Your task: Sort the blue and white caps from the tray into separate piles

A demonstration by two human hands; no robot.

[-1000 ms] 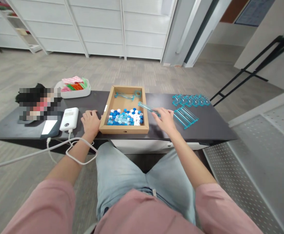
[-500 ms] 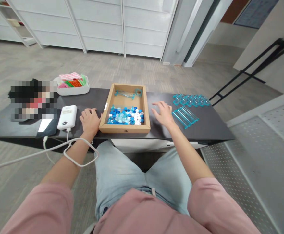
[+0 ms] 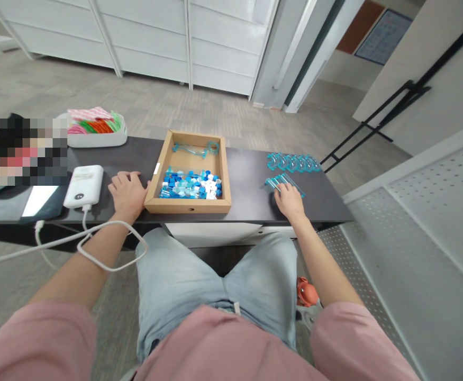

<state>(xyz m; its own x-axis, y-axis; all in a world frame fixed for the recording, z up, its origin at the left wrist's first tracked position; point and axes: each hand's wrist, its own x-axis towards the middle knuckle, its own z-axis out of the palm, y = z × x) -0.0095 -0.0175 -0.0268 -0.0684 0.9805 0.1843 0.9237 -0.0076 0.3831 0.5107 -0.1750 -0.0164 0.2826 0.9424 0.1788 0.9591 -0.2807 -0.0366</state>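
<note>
My left hand lies flat and open on the dark table, touching the left wall of a cardboard box. Inside the box are several blue, white and clear hexagonal beads and, at its back, clear teal parts. My right hand rests at the table's right with its fingers stretched over the near ends of several clear teal bars; it lifts nothing. A row of curved teal clips lies just beyond the bars.
A white power bank with a white cable and a phone lie left of my left hand. A white tray of coloured pieces stands at the back left. An orange object sits on the floor.
My right hand carried a teal bar over the box, let it go there, then moved right onto the bars. My left hand stayed put. The view shifted right.
</note>
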